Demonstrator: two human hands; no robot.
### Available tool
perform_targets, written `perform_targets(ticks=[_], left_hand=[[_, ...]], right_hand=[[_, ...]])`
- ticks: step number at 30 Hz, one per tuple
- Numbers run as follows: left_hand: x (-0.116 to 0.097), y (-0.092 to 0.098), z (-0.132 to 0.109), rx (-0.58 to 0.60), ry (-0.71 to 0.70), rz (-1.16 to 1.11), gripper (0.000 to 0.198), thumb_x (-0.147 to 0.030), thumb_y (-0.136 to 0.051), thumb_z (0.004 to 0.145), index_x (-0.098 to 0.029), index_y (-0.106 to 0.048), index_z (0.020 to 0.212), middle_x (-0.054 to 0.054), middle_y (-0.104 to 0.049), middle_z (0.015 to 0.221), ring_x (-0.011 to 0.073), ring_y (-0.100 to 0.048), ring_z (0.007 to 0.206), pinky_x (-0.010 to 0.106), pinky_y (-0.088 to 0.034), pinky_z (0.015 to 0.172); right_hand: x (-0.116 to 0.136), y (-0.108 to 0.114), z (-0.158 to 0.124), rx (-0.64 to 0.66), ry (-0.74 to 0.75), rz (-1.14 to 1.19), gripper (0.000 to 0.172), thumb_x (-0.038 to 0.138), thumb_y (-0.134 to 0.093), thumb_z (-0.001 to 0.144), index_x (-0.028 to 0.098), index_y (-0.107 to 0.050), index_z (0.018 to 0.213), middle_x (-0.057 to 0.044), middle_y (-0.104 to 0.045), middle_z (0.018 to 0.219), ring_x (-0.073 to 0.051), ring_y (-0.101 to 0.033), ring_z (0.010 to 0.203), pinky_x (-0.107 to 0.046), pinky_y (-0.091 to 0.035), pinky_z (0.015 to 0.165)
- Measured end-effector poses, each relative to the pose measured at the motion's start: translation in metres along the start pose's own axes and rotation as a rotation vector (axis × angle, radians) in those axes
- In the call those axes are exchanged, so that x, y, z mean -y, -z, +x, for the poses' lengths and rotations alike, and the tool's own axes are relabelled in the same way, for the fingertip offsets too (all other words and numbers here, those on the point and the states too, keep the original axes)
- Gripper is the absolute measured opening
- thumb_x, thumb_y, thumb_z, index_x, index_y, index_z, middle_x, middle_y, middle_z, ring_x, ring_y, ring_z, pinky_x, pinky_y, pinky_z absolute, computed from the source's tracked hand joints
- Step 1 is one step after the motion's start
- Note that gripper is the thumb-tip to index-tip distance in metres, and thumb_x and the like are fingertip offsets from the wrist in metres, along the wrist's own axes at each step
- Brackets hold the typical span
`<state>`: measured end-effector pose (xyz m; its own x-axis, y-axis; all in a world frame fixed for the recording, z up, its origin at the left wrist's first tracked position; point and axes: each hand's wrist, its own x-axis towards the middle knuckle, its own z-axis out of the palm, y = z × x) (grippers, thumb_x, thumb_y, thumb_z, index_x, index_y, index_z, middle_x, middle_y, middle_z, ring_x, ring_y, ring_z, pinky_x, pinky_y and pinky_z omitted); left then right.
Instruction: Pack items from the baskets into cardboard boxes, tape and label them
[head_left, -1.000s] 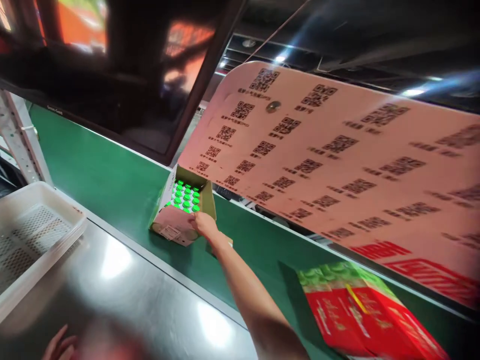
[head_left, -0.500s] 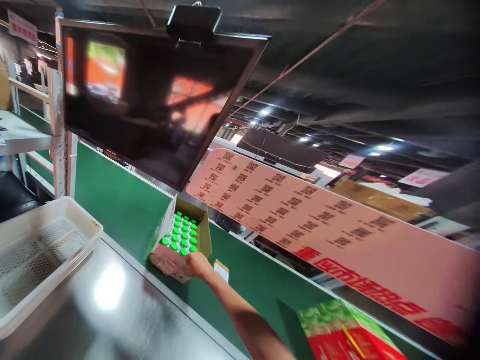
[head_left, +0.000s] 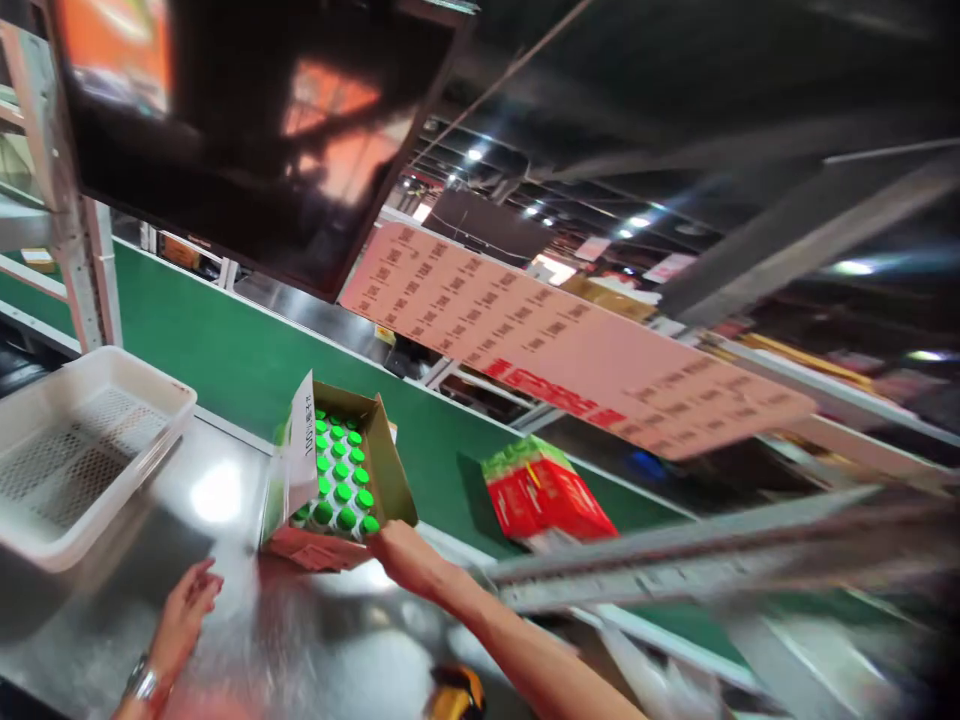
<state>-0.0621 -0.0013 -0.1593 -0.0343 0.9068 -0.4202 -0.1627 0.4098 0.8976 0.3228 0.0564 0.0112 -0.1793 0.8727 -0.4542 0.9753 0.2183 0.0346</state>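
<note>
Where the shiny steel bench (head_left: 202, 520) meets the green belt (head_left: 217, 350), an edge slants away beyond both hands, and the open carton (head_left: 311, 550) lies across it, just ahead and to the left of the right hand (head_left: 401, 555). Bare steel gives room between the left hand (head_left: 187, 605) and the carton; ahead and to the left of that hand, near but apart, is a basket (head_left: 161, 455). To the right of the right hand, a grey metal beam (head_left: 645, 560) cuts across. The right hand is closed on the carton's near right corner, its thumb hidden. The left hand holds nothing, fingers loosely spread. The carton is cardboard, brown inside, one printed white flap raised at its left; round green-capped bottles (head_left: 341, 470) stand in rows inside it. The basket is white plastic, its floor perforated. Beyond the right hand, to its right, sits a glossy red-and-green pack (head_left: 547, 500).
</note>
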Motion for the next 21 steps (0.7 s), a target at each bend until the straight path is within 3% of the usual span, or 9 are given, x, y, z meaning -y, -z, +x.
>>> perform_targets(ticks=[3,6,9,11,14,16,17,19,21], left_hand=[[-0.035,-0.033,0.012,0.086,-0.247,0.092,0.078,-0.080,-0.074,0.079,-0.017,-0.076,0.123,0.020,-0.084,0.118,0.0360,-0.081,0.114,0.048,-0.068,0.095],[-0.071,-0.069,0.012,0.257,-0.656,0.276,0.054,-0.056,-0.066,0.097,-0.018,-0.073,0.134,0.021,-0.078,0.140,0.0341,-0.074,0.132,0.055,-0.061,0.114],[-0.102,-0.096,-0.002,0.550,-1.066,0.469,0.050,-0.045,-0.065,0.102,-0.018,-0.069,0.144,0.020,-0.073,0.149,0.0348,-0.061,0.152,0.059,-0.049,0.129],[-0.116,-0.113,-0.015,0.788,-1.239,0.606,0.055,-0.047,-0.070,0.101,-0.017,-0.068,0.147,0.020,-0.074,0.147,0.0365,-0.059,0.154,0.061,-0.044,0.133],[-0.126,-0.138,-0.036,0.999,-1.290,0.938,0.058,-0.053,-0.078,0.098,-0.013,-0.072,0.141,0.020,-0.081,0.130,0.0374,-0.071,0.133,0.060,-0.045,0.127],[-0.127,-0.151,-0.050,1.027,-1.235,1.236,0.043,-0.047,-0.068,0.106,-0.009,-0.078,0.125,0.020,-0.083,0.113,0.0326,-0.078,0.113,0.052,-0.049,0.115],[-0.127,-0.156,-0.056,1.018,-1.202,1.375,0.039,-0.042,-0.061,0.111,-0.008,-0.080,0.114,0.019,-0.083,0.105,0.0301,-0.079,0.104,0.048,-0.050,0.108],[-0.129,-0.161,-0.065,0.975,-1.165,1.571,0.045,-0.033,-0.050,0.115,-0.007,-0.082,0.099,0.019,-0.082,0.094,0.0275,-0.079,0.095,0.044,-0.047,0.099],[-0.132,-0.163,-0.071,0.929,-1.149,1.664,0.049,-0.031,-0.045,0.116,-0.006,-0.083,0.098,0.021,-0.082,0.091,0.0284,-0.079,0.093,0.044,-0.045,0.096]], right_hand=[[0.013,-0.031,-0.052,0.021,-0.031,0.030,0.029,0.009,-0.064,0.087,0.027,-0.086,0.083,-0.013,-0.087,0.091,-0.027,-0.081,0.088,-0.031,-0.052,0.077],[0.019,-0.050,-0.088,-0.002,-0.119,0.157,0.020,0.010,-0.071,0.083,0.024,-0.083,0.075,-0.012,-0.084,0.081,-0.029,-0.080,0.088,-0.031,-0.053,0.079],[0.017,-0.059,-0.109,-0.083,-0.229,0.330,0.014,0.015,-0.074,0.084,0.023,-0.081,0.076,-0.011,-0.083,0.083,-0.028,-0.078,0.094,-0.031,-0.054,0.088],[0.015,-0.072,-0.118,-0.298,-0.236,0.448,0.011,0.021,-0.079,0.085,0.024,-0.084,0.094,-0.010,-0.085,0.103,-0.029,-0.077,0.109,-0.035,-0.055,0.100],[0.032,-0.117,-0.127,-0.852,-0.321,0.580,0.045,0.030,-0.085,0.085,0.023,-0.077,0.129,-0.016,-0.076,0.142,-0.035,-0.066,0.138,-0.054,-0.049,0.123],[0.062,-0.160,-0.123,-1.155,-0.535,0.686,0.059,0.035,-0.084,0.089,0.022,-0.068,0.144,-0.020,-0.066,0.157,-0.037,-0.055,0.153,-0.061,-0.040,0.132],[0.080,-0.182,-0.118,-1.245,-0.663,0.777,0.062,0.037,-0.081,0.090,0.022,-0.063,0.148,-0.021,-0.062,0.161,-0.036,-0.052,0.157,-0.060,-0.037,0.135],[0.115,-0.222,-0.100,-1.273,-0.859,1.087,0.067,0.038,-0.075,0.091,0.021,-0.056,0.153,-0.022,-0.058,0.164,-0.035,-0.052,0.158,-0.060,-0.039,0.134],[0.139,-0.249,-0.079,-1.151,-0.902,1.428,0.070,0.034,-0.073,0.085,0.023,-0.055,0.152,-0.022,-0.063,0.160,-0.034,-0.061,0.149,-0.059,-0.049,0.127]])
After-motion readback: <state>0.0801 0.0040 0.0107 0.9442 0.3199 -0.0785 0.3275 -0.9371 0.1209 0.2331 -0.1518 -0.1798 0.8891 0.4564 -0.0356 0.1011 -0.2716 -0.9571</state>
